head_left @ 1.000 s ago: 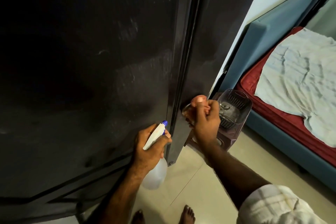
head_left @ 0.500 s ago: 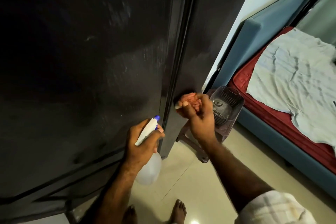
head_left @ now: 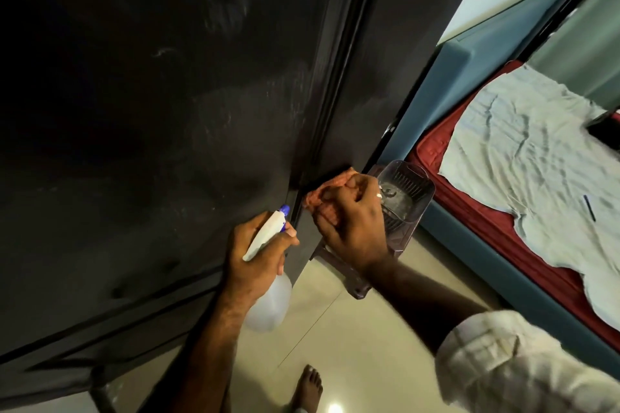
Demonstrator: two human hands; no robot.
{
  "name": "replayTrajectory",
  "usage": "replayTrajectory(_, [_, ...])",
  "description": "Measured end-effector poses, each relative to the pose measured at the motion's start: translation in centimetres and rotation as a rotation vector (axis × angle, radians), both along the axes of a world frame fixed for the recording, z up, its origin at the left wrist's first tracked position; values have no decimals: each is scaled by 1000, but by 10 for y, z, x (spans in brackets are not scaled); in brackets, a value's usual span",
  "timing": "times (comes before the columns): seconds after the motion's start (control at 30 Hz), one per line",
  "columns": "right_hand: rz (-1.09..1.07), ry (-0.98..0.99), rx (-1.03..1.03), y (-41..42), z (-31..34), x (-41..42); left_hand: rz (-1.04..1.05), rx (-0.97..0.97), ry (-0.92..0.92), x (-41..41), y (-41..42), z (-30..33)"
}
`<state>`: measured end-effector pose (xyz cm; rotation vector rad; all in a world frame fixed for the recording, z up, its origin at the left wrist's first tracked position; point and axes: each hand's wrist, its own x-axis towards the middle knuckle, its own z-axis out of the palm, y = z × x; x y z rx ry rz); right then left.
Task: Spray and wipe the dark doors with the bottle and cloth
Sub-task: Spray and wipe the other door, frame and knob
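Cloth (head_left: 330,189), soft and bunched in our right hand (head_left: 352,228), presses the right door (head_left: 385,77) at lower centre, while our left hand (head_left: 258,255) grips the light, slick bottle (head_left: 268,305) round its neck.

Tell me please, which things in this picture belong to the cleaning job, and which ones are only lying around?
Belong to the job:
- spray bottle, held in the left hand
- orange cloth, pressed on the dark doors by the right hand

Only lying around:
- clear plastic basket
- bed with its pale sheet
- pen on the sheet
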<state>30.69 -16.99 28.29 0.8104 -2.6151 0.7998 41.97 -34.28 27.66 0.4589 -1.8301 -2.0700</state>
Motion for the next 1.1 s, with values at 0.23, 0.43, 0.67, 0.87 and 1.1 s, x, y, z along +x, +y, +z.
replayTrajectory(0.23, [-152, -1132, -1392, -19, 16, 12, -64, -35, -95, 3, 11, 2])
replayTrajectory(0.43, [-233, -1411, -1497, -13, 16, 11, -51, -176, -85, -5, 10, -2])
replayTrajectory(0.67, [-236, -1335, -1383, -7, 19, 6, -74, -111, -144, -8, 7, -1])
replayTrajectory(0.87, [-192, -705, -836, -8, 13, 7, -30, -134, -73, 0, 0, 3])
replayTrajectory(1.1, [133, 214, 224, -3, 2, -2, -15, -63, -77, 4, -8, 18])
